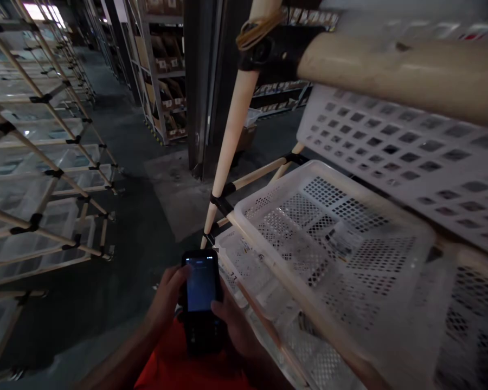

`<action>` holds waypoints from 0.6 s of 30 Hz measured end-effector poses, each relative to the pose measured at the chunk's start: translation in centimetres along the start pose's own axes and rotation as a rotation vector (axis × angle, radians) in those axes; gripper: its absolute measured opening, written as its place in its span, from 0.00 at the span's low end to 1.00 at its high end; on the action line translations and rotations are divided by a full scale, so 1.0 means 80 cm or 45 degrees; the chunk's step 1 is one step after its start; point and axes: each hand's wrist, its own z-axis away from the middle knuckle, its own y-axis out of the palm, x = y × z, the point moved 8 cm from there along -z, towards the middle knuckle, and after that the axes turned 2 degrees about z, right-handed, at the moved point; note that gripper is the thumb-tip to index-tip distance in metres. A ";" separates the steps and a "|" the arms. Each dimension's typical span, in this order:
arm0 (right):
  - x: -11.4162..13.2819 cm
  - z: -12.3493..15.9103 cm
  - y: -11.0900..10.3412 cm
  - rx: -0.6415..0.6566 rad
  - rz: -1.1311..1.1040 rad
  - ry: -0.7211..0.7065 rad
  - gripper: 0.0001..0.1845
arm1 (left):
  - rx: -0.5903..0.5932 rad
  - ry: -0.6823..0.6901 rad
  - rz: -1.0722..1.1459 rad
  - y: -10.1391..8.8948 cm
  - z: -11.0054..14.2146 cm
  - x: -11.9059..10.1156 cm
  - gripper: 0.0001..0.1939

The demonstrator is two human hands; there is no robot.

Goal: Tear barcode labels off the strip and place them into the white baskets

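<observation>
Left hand and right hand close together around a black handheld terminal with a lit screen — it looks light, stiff and slightly slick, safest gripped along its sides — held just beside a white perforated plastic basket on a cream pipe rack.

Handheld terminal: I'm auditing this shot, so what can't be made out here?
Head view:
Screen of the handheld terminal: text too small and dim to read.
Its keypad: too dark, edges covered by the right hand.
Label in the white plastic crate: blurred.
Carton labels on the far racking: too small.
</observation>
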 end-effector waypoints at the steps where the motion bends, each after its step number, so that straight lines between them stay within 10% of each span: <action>1: -0.002 -0.001 -0.001 -0.017 0.016 0.015 0.32 | -0.003 -0.005 -0.014 0.000 0.000 0.000 0.25; 18: -0.008 0.001 -0.006 -0.071 -0.034 -0.021 0.32 | 0.123 -0.009 0.059 0.010 -0.006 0.006 0.24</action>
